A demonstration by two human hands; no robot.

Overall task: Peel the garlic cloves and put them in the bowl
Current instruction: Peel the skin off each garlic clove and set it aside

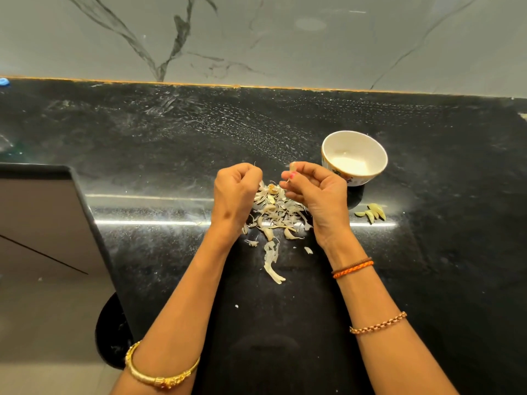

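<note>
Head view, looking down on the black counter. Finding one: my right hand holds a garlic clove pinched at the fingertips, raised above the counter so the skin can be worked loose and fall clear. Finding two: my left hand is curled beside it, fingers closed toward the thumb; it appears to pinch a fine strand of skin, but I cannot tell for certain. The two hands are near each other, not touching.

Finding three: both hands sit directly over the pile of peelings, which keeps the waste in one spot. Some unpeeled cloves seem to lie among the scraps. Finding four: the white bowl stands just beyond my right hand, within easy reach for dropping; its contents are too washed out to confirm. Finding five: a small cluster of peeled cloves lies on the counter to the right of the bowl's near side, not yet in it. In my judgement, peeling is under way and transfer remains outstanding.
</note>
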